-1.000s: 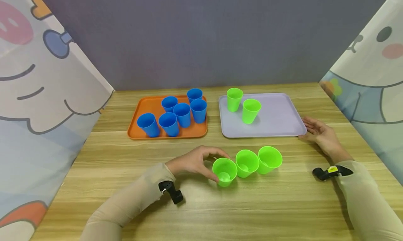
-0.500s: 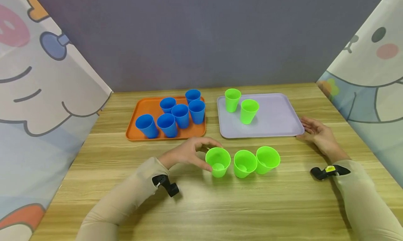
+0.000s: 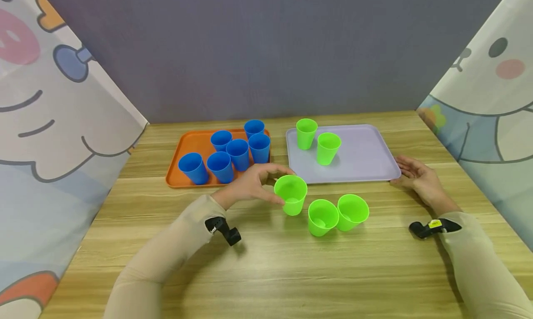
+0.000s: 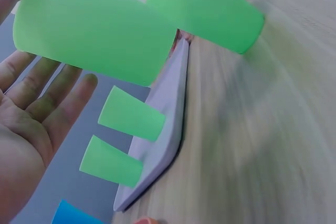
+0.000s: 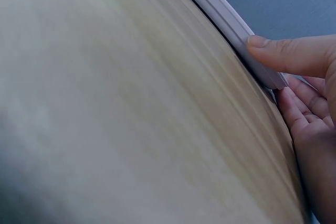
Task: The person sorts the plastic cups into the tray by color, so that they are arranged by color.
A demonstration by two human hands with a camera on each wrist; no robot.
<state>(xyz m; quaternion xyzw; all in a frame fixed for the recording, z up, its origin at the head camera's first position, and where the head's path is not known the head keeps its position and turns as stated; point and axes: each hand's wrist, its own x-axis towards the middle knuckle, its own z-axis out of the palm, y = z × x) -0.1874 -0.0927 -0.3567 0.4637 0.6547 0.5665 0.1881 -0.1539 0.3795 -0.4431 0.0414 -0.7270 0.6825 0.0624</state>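
Note:
My left hand [image 3: 260, 185] grips a green cup [image 3: 291, 194] by its side and holds it just above the table, close to the front edge of the lilac tray [image 3: 366, 164]. In the left wrist view the same cup [image 4: 94, 30] lies against my fingers [image 4: 58, 93]. Two more green cups [image 3: 322, 217] [image 3: 352, 211] stand together on the table to its right. Another two green cups [image 3: 306, 133] [image 3: 328, 147] stand on the lilac tray. My right hand [image 3: 416, 176] rests at the tray's front right corner, thumb [image 5: 283, 53] on its rim [image 5: 231, 24].
An orange tray [image 3: 189, 145] with several blue cups [image 3: 238, 153] sits left of the lilac tray. Cartoon-print curtains close in both sides, and a grey wall stands behind. The wooden table [image 3: 291, 272] stretches toward me.
My left hand has lifted the leftmost green cup off the table and carried it away from me, toward the lilac tray. The right hand has stayed at the tray corner.

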